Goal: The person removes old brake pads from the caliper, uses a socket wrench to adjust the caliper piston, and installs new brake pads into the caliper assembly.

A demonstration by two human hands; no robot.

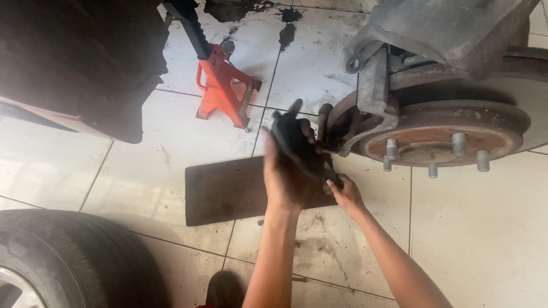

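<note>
Black rubber is showing first at the lower left: a tyre (63,256) is lying flat on the pale floor tiles (142,165), ribbed tread facing us. Further in, an orange steel stand (222,88) is propping the dark underbody (74,63) above it, its splayed legs planted wide, presumably to keep the load steady. A flat, dark brown board (228,191) is lying on the tiles below the hub, seemingly as a clean spot for kneeling or for parts.

We are holding a black, dull, curved part (297,142) up against the edge of the disc. Our left hand (285,177) is clamped around its lower end, fingers wrapped tight, steadying it at an angle toward the caliper bracket (374,100). Our right hand (346,194) is gripping the part's bottom tip from beneath, fingers closed on it, so both hands are sharing the weight.

To the right, the rusty disc (445,131) is sitting bare, round and rough, with grey threaded studs (458,142) sticking out. The bracket is cast grey metal, grimy and angular.
</note>
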